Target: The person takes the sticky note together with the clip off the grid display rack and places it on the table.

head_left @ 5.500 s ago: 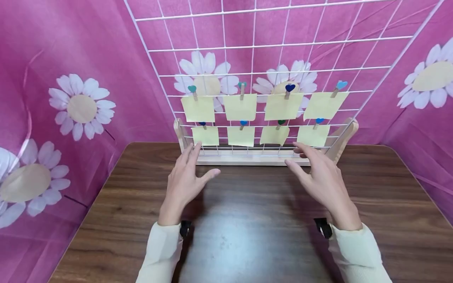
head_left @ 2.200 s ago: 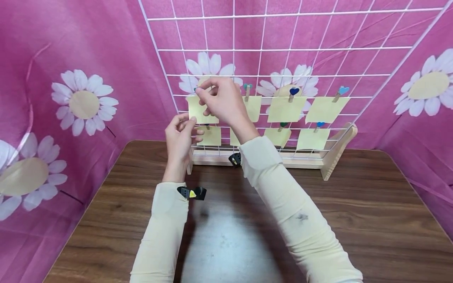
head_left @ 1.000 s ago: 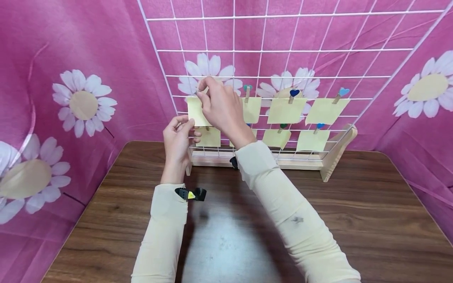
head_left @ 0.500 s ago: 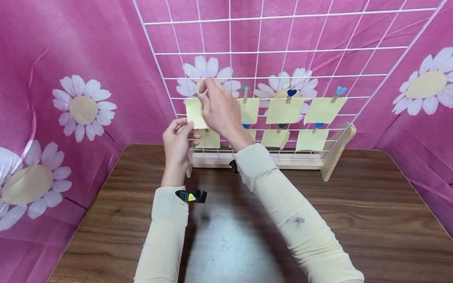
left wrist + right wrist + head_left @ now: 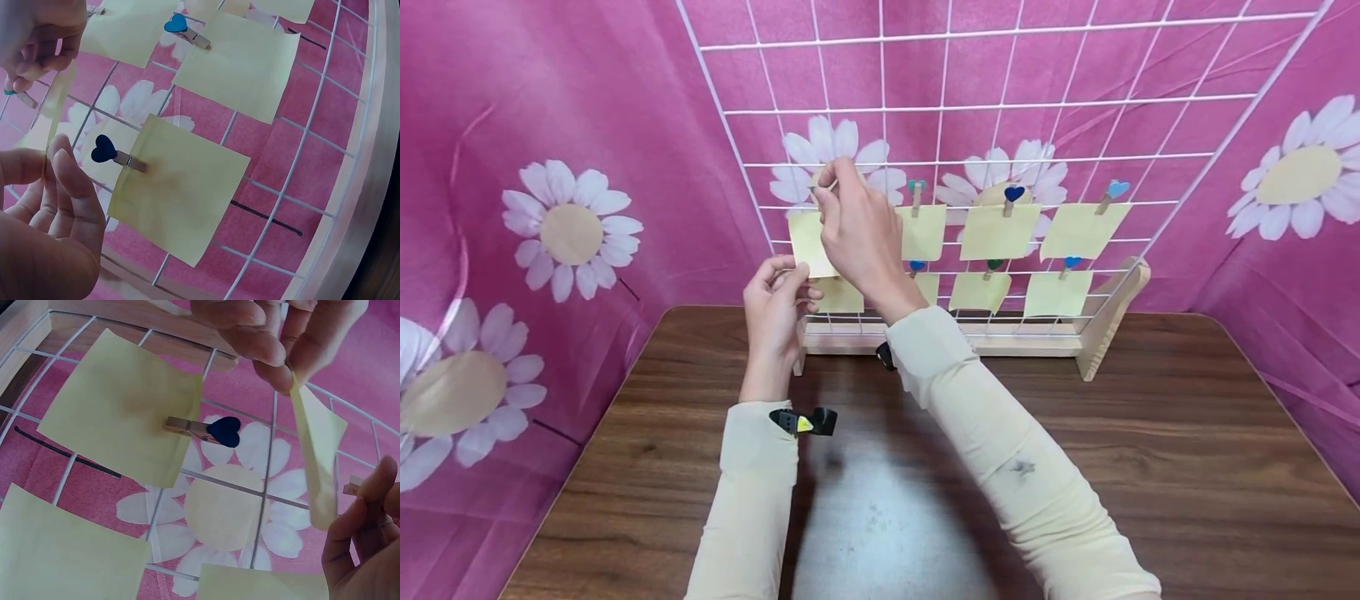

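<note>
My left hand (image 5: 772, 312) pinches the lower left corner of a pale yellow sticky note (image 5: 807, 246) at the left end of the upper row on a white wire grid. At that note's top edge, my right hand (image 5: 861, 237) pinches a small wooden clothespin (image 5: 352, 485) with a green heart, mostly covered by the fingers in the head view. Seen from the right wrist, the note stands out edge-on from the grid between both hands. Just below hangs another sticky note (image 5: 181, 190), clipped by a clothespin with a dark blue heart (image 5: 104, 149).
The wire grid (image 5: 988, 106) stands in a wooden base (image 5: 1037, 345) at the back of a brown wooden table (image 5: 1187, 467). Several more sticky notes, such as one at the upper right (image 5: 1084, 232), hang clipped in two rows. A pink flowered cloth (image 5: 647, 100) surrounds it.
Both hands, earlier open before the grid, have gone to the upper left note: left to its corner, right to its clothespin. Over the last second the note has shifted slightly downward.
</note>
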A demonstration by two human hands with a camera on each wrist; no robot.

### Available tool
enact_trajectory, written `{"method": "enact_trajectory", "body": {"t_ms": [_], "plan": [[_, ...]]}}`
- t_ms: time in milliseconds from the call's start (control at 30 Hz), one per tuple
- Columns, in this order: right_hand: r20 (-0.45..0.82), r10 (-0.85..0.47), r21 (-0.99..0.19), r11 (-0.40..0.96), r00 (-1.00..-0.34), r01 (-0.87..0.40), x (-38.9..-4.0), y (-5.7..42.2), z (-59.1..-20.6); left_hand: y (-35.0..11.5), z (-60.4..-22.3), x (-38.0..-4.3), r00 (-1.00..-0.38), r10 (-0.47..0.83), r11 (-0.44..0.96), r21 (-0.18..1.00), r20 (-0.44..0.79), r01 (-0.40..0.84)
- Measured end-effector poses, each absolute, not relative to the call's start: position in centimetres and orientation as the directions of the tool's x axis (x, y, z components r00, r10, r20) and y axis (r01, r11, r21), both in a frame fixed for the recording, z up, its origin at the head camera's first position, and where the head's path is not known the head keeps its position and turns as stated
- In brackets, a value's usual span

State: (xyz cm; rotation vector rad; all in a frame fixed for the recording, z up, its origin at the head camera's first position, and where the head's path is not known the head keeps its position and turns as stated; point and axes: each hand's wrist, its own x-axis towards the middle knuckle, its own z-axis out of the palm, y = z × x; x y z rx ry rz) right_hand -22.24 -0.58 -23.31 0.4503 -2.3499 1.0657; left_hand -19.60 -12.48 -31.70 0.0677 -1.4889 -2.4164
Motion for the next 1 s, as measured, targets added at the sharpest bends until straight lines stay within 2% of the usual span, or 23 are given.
{"method": "enact_trajectory", "body": {"t_ms": [333, 533, 800, 1000], "plan": [[0.613, -0.097, -0.609, 0.574, -0.784, -0.547, -21.3, 1.4, -22.4, -12.8, -31.7, -19.2, -0.951, -0.281, -0.370, 0.899, 0.133, 0.235], [0.591, -0.100, -0.643, 0.542, -0.800, -0.542, -19.9, 3.8, -22.4, -13.6, -31.9, -18.4, -0.947, -0.295, -0.353, 0.907, 0.126, 0.231], [0.592, -0.032, -0.762, 0.303, -0.805, -0.572, -17.4, 8.0, -23.7, -15.7, -33.2, -17.2, -0.932, -0.345, -0.349, 0.908, 0.108, 0.234], [0.562, 0.016, -0.800, 0.265, -0.827, -0.539, -15.6, 11.5, -24.6, -17.2, -34.3, -16.5, -0.917, -0.389, -0.375, 0.895, 0.086, 0.243]]}}
